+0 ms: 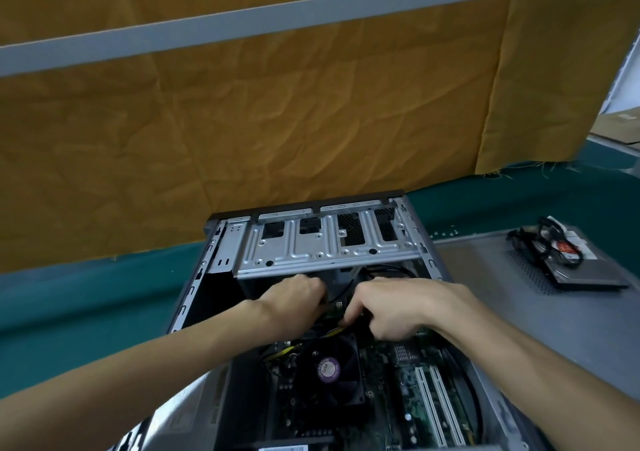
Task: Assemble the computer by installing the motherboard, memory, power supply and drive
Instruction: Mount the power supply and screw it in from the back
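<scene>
the open case lies lengthwise away from the viewer, drive cage far; both hands, left and right, pinch cables inside.

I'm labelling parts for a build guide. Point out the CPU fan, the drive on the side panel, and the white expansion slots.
CPU fan (327, 369): head view, purple hub sticker.
Drive (568, 260): head view, top face.
White expansion slots (437, 405): head view, mid-length.
</scene>
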